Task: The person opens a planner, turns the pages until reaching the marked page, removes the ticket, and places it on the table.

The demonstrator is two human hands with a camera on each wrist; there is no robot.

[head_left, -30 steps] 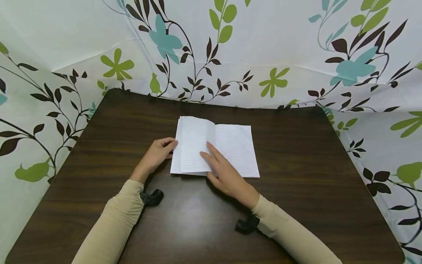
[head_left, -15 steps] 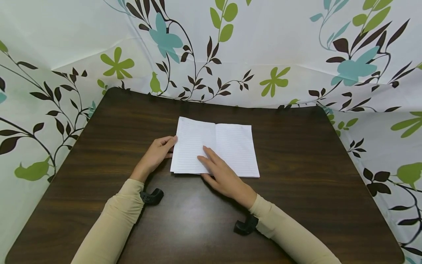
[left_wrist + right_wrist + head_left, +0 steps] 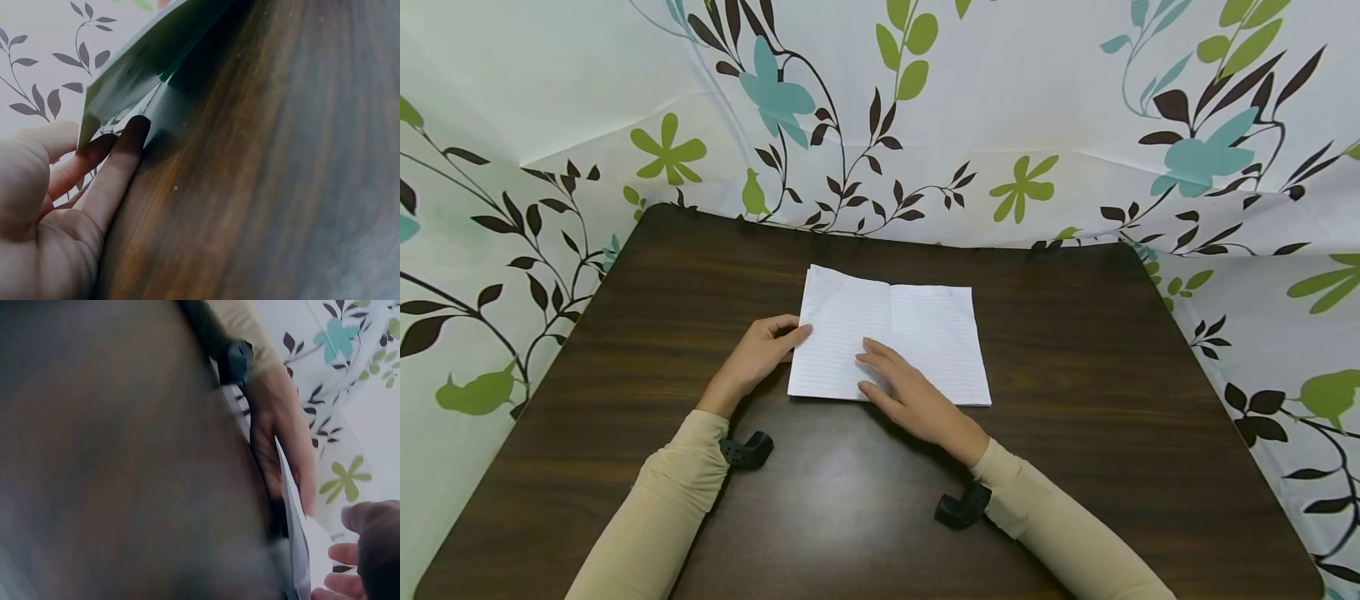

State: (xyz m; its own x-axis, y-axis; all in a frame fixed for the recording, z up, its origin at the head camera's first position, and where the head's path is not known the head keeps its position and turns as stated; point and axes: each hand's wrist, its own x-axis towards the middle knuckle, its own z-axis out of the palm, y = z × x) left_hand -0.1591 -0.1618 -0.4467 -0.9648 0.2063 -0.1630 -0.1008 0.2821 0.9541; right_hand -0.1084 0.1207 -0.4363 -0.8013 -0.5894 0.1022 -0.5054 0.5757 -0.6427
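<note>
An open notebook [image 3: 936, 342] with white ruled pages lies on the dark wooden table, its centre fold running away from the person. At its left edge the left hand [image 3: 761, 350] pinches the pages, thumb on top and fingers beneath. In the left wrist view this edge of the notebook [image 3: 122, 84] tilts up from the table, between the thumb and the fingers of the left hand [image 3: 56, 187]. The right hand [image 3: 913, 396] is over the lower part of the left page, fingers straight and spread. In the right wrist view only part of the right hand [image 3: 375, 550] shows.
The brown wood-grain table [image 3: 1075, 375] has rounded corners. A white curtain [image 3: 1075, 75] printed with leaves, flowers and birds hangs behind it and along both sides. A black wrist camera [image 3: 747, 450] sits on the left wrist, another black camera [image 3: 964, 508] on the right.
A curved page has come down flat on the left side. The left thumb has moved onto the page's edge. The right hand slid left with the page, then shifted slightly back.
</note>
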